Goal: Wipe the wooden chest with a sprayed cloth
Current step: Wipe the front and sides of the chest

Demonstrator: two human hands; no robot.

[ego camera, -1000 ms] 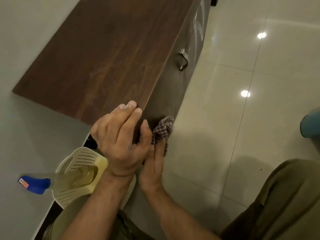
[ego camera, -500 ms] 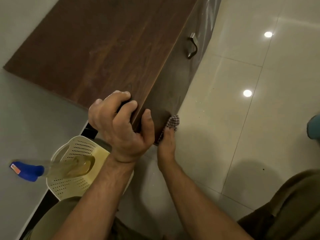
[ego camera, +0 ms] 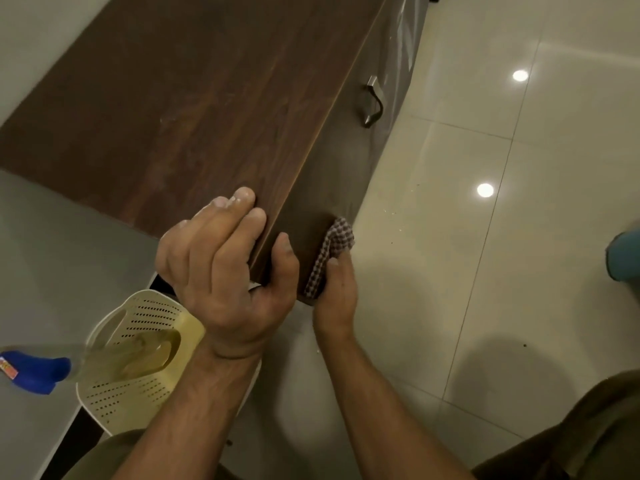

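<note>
**Cloth working the chest's front corner**

Since a moment ago, the cloth [ego camera: 330,258] is riding higher on the front face of the chest [ego camera: 194,109], pressed flat under the right hand [ego camera: 337,292], whose grip is closing on it. Left hand [ego camera: 225,268] is clamping the chest's corner. Loose cloth could be slipping from under the fingers; the handle [ego camera: 373,102] could be snagging it.

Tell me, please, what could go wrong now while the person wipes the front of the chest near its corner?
1. The right hand presses the cloth low on the chest front; a long stroke may catch the handle.
2. The spray bottle lies across the basket near the left hand; the forearm might knock it off.
</note>
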